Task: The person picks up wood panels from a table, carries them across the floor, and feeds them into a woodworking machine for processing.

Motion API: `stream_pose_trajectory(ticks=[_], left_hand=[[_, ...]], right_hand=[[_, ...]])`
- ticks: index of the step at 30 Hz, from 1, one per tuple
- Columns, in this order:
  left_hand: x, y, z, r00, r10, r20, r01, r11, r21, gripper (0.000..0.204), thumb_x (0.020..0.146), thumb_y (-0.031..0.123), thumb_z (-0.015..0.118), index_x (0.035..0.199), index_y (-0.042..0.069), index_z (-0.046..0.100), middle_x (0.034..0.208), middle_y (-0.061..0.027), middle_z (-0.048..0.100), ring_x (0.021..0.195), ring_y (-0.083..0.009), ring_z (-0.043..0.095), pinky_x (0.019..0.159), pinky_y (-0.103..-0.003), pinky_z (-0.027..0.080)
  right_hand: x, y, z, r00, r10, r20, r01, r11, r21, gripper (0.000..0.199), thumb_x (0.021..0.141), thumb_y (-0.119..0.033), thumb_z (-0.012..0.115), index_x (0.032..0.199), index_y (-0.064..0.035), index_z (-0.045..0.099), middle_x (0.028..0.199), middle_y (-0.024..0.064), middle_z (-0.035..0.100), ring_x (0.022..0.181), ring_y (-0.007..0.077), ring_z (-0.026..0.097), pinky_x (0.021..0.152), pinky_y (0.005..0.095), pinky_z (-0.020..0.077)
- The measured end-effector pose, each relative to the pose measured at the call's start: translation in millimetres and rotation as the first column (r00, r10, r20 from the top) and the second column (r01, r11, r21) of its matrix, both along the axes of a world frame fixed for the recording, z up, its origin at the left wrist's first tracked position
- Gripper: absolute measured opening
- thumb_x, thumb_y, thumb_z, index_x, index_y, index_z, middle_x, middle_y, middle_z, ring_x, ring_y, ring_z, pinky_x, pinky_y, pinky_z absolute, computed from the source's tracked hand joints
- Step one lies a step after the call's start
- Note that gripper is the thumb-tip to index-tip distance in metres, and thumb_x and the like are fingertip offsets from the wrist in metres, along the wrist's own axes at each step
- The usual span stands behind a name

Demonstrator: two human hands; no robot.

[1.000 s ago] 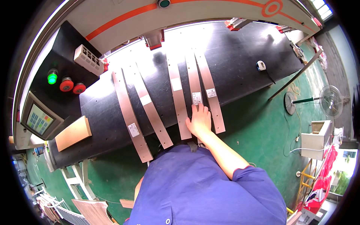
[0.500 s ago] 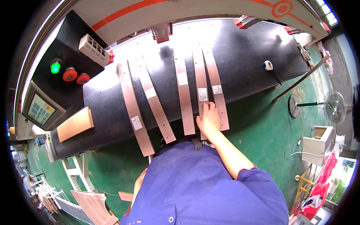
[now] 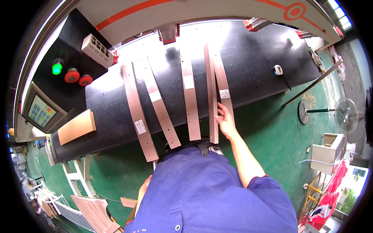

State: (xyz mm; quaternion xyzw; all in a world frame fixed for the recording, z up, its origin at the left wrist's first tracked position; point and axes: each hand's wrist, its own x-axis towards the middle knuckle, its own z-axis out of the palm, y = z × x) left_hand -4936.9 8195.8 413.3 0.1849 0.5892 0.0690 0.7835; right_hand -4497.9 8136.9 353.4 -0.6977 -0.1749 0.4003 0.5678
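Note:
My right hand [image 3: 225, 119] is at the near end of a long brown wooden strip [image 3: 211, 93], fingers bent against its right side. That strip stands tipped up on its narrow edge, its label turned out of sight. Close on its right lies another labelled strip [image 3: 222, 73], partly behind my hand. To the left, three more curved strips lie flat with white labels: one next to it [image 3: 189, 101], one in the middle [image 3: 161, 106] and one farthest left [image 3: 135, 103]. Of my left hand [image 3: 144, 187] only a small part shows beside my blue jacket; its fingers are hidden.
The strips overhang the front edge of a black machine table [image 3: 248, 70]. At left are a control screen [image 3: 42, 110], red and green buttons [image 3: 72, 75] and a tan board [image 3: 77, 127]. A tape measure [image 3: 278, 70] lies at right. Clamps [image 3: 168, 35] hang above the back.
The fourth strip from the left has been turned from lying flat onto its edge. My right hand has shifted slightly right, from on top of it to its right side.

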Motion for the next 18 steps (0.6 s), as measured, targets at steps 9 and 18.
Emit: stream_pose_trajectory(ticks=[9, 18], left_hand=[[8.1, 1.3, 4.1, 0.999, 0.029, 0.034, -0.029, 1.000, 0.002, 0.030, 0.090, 0.012, 0.053, 0.117, -0.001, 0.056, 0.105, -0.0061, 0.060, 0.093, -0.0132, 0.058, 0.085, -0.026, 0.046], [11.1, -1.5, 13.4, 0.994, 0.091, 0.064, -0.091, 0.996, -0.003, 0.029, 0.090, 0.010, 0.051, 0.116, -0.001, 0.057, 0.103, -0.0056, 0.061, 0.092, -0.0126, 0.058, 0.085, -0.025, 0.045]], right_hand=[[-12.0, 10.9, -2.9, 0.844, 0.088, 0.529, 0.072, 0.959, -0.275, 0.054, 0.089, -0.004, 0.059, 0.140, -0.0008, 0.043, 0.128, 0.0179, 0.057, 0.114, 0.0283, 0.058, 0.099, 0.0352, 0.0461], [-40.2, 30.3, 27.1, 0.571, 0.405, 0.715, 0.109, 0.825, -0.554, 0.065, 0.077, -0.012, 0.072, 0.135, -0.0003, 0.045, 0.138, 0.0205, 0.044, 0.121, 0.0397, 0.047, 0.100, 0.0457, 0.0457]])
